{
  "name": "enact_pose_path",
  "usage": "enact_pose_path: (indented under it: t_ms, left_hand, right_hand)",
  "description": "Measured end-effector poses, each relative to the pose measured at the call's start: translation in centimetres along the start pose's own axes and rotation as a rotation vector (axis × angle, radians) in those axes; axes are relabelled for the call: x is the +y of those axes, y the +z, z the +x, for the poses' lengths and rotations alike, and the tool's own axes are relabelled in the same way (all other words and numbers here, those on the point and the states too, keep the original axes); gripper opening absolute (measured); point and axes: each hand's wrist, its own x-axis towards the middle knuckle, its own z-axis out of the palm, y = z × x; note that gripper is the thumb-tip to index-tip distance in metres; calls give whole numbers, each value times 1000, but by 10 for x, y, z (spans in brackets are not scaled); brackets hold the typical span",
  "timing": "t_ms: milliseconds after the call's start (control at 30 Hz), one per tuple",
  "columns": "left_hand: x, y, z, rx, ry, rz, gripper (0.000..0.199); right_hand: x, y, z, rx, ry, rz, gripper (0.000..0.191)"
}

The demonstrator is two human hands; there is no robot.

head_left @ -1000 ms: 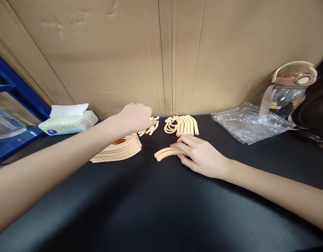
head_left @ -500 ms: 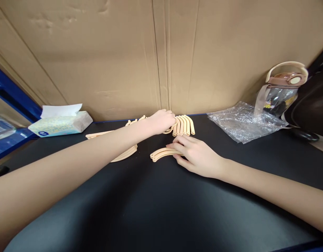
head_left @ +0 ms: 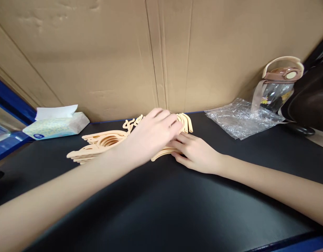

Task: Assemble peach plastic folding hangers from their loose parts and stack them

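My right hand (head_left: pixel 196 152) rests low over the table, thumb and fingers pinching curved cream plastic strips (head_left: pixel 164 153) with holes at their ends, seen in the earlier frame. My left hand (head_left: pixel 157 134) is over those strips, close against my right fingers, its own fingers curled downward. What it holds, if anything, is hidden under it. Behind my hands lies a row of similar curved strips (head_left: pixel 186 122), partly covered. Small cream hooks (head_left: pixel 128 124) lie behind my left wrist. Left of it are stacked cream plastic pieces with a rounded opening (head_left: pixel 98 148), like hanger parts.
A tissue pack (head_left: pixel 56 126) stands at the back left of the black table (head_left: pixel 177 210). Crumpled clear plastic (head_left: pixel 237 119) lies at the back right, beside a drinking bottle (head_left: pixel 279 87) with a strap. A cardboard wall (head_left: pixel 111 63) closes off the back.
My left hand has come back from the row of strips, nearer to me and over the strips at my right hand. My right hand keeps its pinch. The view has shifted slightly.
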Motion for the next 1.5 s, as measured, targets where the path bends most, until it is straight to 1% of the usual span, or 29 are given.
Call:
enact_pose_path:
  t_ms: [67, 100, 133, 167, 200, 267, 333, 400, 500, 567, 700, 867, 1067, 1267, 1500]
  left_hand:
    - [17, -11, -25, 41, 67, -42, 24]
    - [25, -16, -37, 47, 123, -84, 25]
    - [31, -20, -48, 32, 177, -139, 27]
    - [36, -23, -58, 12, 187, -202, 29]
    - [39, -25, -67, 40, 171, -273, 30]
    - [41, -27, -82, 7, 84, -408, 33]
    - [37, -27, -92, -26, 34, -504, 30]
    - [32, -23, -99, -57, 15, -551, 29]
    - [27, -16, -104, -50, 4, -601, 26]
    - [26, -13, -106, -43, -11, -664, 28]
    - [26, -11, -110, -91, -46, -798, 37]
    - [25, -12, -110, -149, -68, -898, 37]
    - [25, -10, -107, -219, -48, -945, 32]
    - [26, -13, -106, -250, -57, -976, 33]
    - [28, -16, -104, -271, -91, -1020, 27]
  right_hand:
    - [2, 0, -1, 11, 1, 56, 20]
    - [3, 1, -1, 12, 6, 84, 20]
    - [4, 1, -1, 9, 12, 104, 21]
    - [4, 1, -1, 4, 17, 114, 22]
    - [5, 1, -1, 2, 19, 115, 24]
    - [5, 1, -1, 4, 18, 100, 25]
    - [5, 1, 0, 2, 15, 89, 26]
    - [5, 1, 0, -4, 13, 83, 26]
    - [4, 1, 0, -16, 14, 89, 26]
    - [4, 0, 0, -26, 24, 92, 27]
    - [3, -1, -1, -41, 32, 92, 27]
    - [2, 1, -1, -31, 20, 80, 27]
    - [2, 2, -1, -4, 33, 81, 26]
    - [2, 2, -2, -2, 30, 75, 25]
    - [2, 2, -2, -10, 24, 63, 25]
